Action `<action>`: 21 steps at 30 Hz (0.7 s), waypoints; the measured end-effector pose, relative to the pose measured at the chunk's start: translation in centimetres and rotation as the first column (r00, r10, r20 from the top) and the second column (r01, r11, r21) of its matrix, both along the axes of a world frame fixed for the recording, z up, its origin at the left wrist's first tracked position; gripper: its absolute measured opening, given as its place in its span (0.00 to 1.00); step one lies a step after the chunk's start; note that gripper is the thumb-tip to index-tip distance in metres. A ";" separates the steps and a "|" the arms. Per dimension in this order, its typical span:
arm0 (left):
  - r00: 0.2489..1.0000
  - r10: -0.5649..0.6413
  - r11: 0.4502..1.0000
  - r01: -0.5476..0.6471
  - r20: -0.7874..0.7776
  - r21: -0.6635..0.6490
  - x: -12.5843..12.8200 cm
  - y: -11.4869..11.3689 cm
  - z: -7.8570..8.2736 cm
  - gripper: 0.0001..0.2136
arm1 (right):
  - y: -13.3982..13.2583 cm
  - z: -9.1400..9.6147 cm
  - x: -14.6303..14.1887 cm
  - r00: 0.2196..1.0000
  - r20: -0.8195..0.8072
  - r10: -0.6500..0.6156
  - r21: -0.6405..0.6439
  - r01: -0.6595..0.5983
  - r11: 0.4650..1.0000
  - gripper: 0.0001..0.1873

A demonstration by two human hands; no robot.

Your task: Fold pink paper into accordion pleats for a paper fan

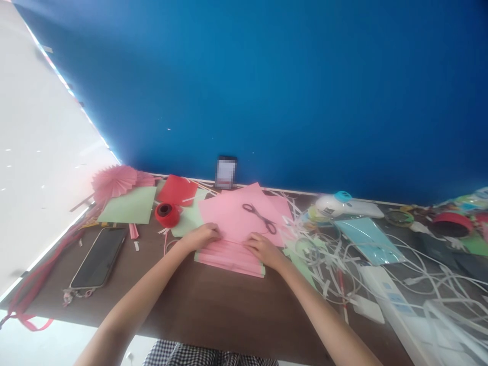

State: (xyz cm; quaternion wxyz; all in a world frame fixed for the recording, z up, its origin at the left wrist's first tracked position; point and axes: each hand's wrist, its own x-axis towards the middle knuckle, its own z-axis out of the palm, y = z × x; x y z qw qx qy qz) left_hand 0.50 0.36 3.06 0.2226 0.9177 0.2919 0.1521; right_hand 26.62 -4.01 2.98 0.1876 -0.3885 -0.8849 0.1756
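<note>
A pink paper sheet (232,254), pleated in narrow folds, lies on the brown table (198,305) in front of me. My left hand (204,235) pinches its left end with the fingers closed on the fold. My right hand (263,249) presses and grips the right end the same way. Just behind the pleats lie flat pink sheets (236,211) with black scissors (260,217) on top.
A phone (99,256) lies at the left, a red tape roll (166,214) and green paper (129,206) behind it. A pink paper fan (114,182) stands at the back left. White paper strips and cables (343,259), a power strip (400,305) and a blue sheet (368,239) crowd the right.
</note>
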 end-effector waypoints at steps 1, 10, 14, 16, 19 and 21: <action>0.999 -0.002 0.999 0.003 -0.033 0.032 -0.1 -0.1 0.0 0.13 | -0.1 0.0 0.1 1.000 -0.011 -0.006 -0.010 0.006 1.000 0.13; 0.994 0.084 0.993 -0.077 0.072 -0.093 -0.9 -0.7 2.3 0.13 | -1.0 1.7 0.8 0.969 -0.196 -0.152 -0.067 0.141 0.988 0.13; 0.993 0.064 0.983 -0.045 0.103 -0.177 -1.0 -0.4 2.8 0.11 | -1.2 2.1 0.9 0.960 -0.214 -0.179 -0.157 0.147 0.977 0.11; 0.994 0.054 0.975 -0.032 0.092 -0.219 -1.2 -0.2 2.7 0.10 | -1.4 2.3 1.0 0.957 -0.215 -0.193 -0.215 0.146 0.966 0.11; 0.993 0.048 0.958 -0.016 0.104 -0.288 -1.5 0.0 2.4 0.10 | -1.7 2.4 1.0 0.945 -0.234 -0.227 -0.273 0.160 0.949 0.13; 0.990 0.051 0.938 -0.003 0.131 -0.347 -1.7 0.1 2.3 0.10 | -1.8 2.6 1.0 0.934 -0.248 -0.256 -0.285 0.183 0.941 0.12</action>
